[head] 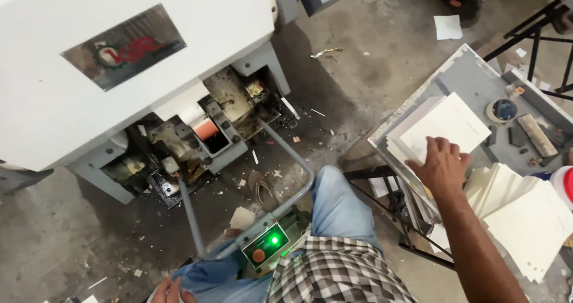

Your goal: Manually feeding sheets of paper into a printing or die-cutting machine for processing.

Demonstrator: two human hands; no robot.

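We see a stack of white paper sheets (444, 124) lying flat and slightly fanned on the grey tray (471, 70), its near corner under our right hand (443, 167).

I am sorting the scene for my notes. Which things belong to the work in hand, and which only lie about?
In use:
right hand on the stack of white sheets
grey tray under them
left hand resting on the knee

Lying about:
sandal
paper scraps on the floor
brush
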